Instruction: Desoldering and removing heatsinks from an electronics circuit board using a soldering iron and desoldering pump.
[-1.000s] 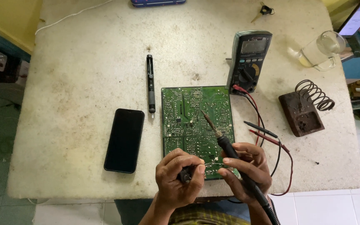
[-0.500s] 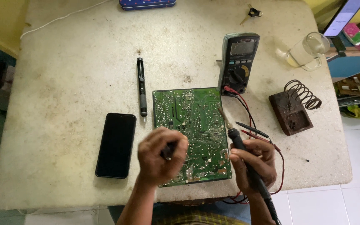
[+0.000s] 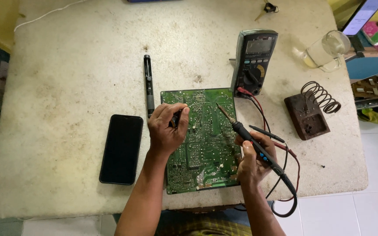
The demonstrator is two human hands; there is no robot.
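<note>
Since a moment ago the left hand has slid up the green circuit board lying mid-table, fingers pinched on a thin solder wire (barely visible). Right hand grips the soldering iron, tip over the board.

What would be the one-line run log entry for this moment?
left hand: pinches small dark tool over green circuit board | right hand: holds black soldering iron, tip over board | grey multimeter beside board
</note>
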